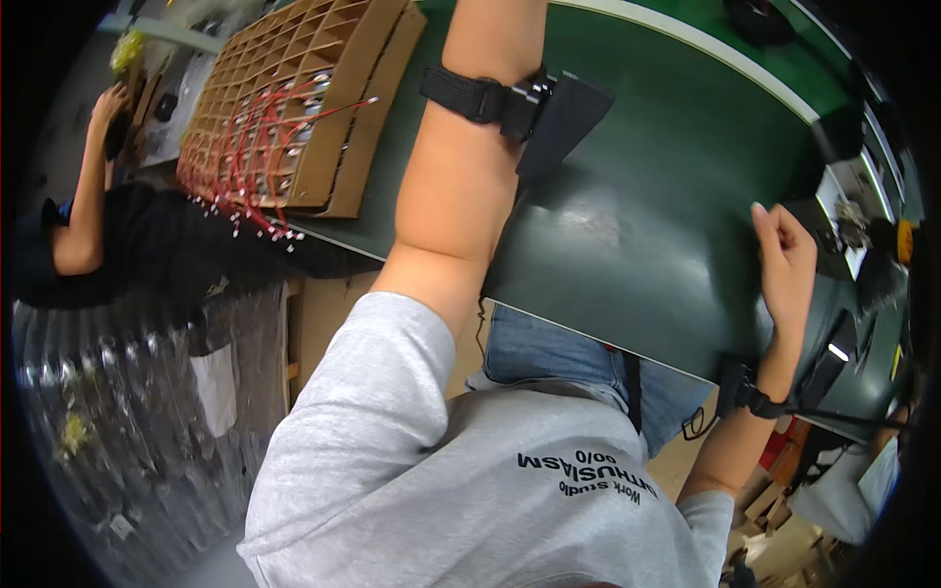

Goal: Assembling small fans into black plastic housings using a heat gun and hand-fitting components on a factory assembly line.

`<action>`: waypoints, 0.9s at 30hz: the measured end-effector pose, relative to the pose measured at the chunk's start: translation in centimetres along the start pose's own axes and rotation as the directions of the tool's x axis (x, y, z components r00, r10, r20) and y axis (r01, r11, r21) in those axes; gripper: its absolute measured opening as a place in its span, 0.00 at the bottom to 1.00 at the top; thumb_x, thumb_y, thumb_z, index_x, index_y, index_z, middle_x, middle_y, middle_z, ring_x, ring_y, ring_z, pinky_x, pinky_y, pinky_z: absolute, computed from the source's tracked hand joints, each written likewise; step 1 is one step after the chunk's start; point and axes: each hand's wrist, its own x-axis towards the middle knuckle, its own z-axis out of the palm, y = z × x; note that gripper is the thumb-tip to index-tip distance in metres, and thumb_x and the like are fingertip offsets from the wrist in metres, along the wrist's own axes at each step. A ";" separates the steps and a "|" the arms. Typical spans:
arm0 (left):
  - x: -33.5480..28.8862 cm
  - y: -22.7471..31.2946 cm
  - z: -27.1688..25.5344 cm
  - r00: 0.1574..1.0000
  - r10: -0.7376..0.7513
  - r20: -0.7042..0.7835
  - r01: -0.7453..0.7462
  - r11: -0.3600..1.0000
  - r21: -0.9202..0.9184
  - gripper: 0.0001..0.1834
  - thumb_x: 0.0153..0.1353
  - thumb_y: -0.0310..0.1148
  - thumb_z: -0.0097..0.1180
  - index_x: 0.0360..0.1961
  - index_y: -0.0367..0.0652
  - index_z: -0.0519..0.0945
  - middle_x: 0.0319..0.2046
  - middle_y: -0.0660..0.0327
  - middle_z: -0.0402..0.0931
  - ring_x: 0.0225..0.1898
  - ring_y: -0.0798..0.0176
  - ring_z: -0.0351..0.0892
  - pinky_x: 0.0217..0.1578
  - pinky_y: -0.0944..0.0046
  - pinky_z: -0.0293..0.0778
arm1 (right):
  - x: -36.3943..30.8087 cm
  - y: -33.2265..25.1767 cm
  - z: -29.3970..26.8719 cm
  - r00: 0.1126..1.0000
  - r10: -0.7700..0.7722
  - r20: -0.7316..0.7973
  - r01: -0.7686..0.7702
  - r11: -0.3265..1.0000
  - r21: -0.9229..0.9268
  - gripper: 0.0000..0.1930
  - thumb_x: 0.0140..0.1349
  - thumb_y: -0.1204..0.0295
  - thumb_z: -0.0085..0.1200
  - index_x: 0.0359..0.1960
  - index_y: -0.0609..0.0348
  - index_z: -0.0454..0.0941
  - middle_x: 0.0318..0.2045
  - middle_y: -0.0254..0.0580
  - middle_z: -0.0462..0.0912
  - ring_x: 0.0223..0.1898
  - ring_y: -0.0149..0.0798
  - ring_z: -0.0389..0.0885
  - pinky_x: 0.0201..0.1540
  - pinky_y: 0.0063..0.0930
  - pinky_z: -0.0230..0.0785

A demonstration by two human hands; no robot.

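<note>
My left arm (456, 186) reaches forward across the dark green tabletop (647, 284) and leaves the picture at the upper edge, so my left hand is out of sight. A black strap (466, 95) with a black wedge-shaped device circles that forearm. At the right side of the table is my right hand (792, 257), its fingers curled in and the thumb pointing forward. I see nothing in it. Another black strap (760, 397) goes round my right wrist. Left of my left arm stands a cardboard divider box (328, 167), its cells partly filled with silvery parts on red wires (260, 157) with white ends.
Beyond my right hand lie a white open box (853, 196) and a dark device (833, 358). On the left, another person in dark clothes (196, 230) has an arm raised. Plastic-wrapped goods (137, 412) fill the lower left. A pale strip (686, 44) edges the table's far side.
</note>
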 end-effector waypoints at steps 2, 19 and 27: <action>-1.3 -1.7 3.3 0.999 0.015 0.044 -0.015 1.000 0.018 0.22 0.61 0.28 0.61 0.16 0.48 0.63 0.18 0.76 0.59 0.22 0.79 0.56 0.23 0.70 0.54 | 0.1 -0.5 0.2 0.998 -0.062 0.003 0.062 0.996 0.065 0.22 0.71 0.65 0.56 0.20 0.57 0.63 0.19 0.21 0.55 0.23 0.19 0.52 0.25 0.22 0.44; -16.2 -12.2 11.7 0.600 -0.698 0.391 0.773 0.632 -0.059 0.22 0.75 0.44 0.38 0.37 0.37 0.78 0.30 0.62 0.78 0.28 0.71 0.75 0.27 0.69 0.68 | 14.1 -5.3 4.2 0.779 0.091 -0.621 0.353 0.755 0.553 0.14 0.68 0.65 0.55 0.29 0.65 0.76 0.20 0.34 0.77 0.24 0.25 0.69 0.30 0.26 0.66; -19.0 -9.3 9.2 0.261 -0.404 0.877 0.799 0.600 0.038 0.48 0.62 0.66 0.56 0.68 0.35 0.66 0.55 0.54 0.79 0.56 0.61 0.79 0.60 0.60 0.71 | 18.0 -6.1 2.0 0.622 0.078 -0.779 0.502 0.723 0.474 0.12 0.69 0.70 0.54 0.30 0.64 0.73 0.21 0.29 0.72 0.24 0.22 0.66 0.27 0.23 0.61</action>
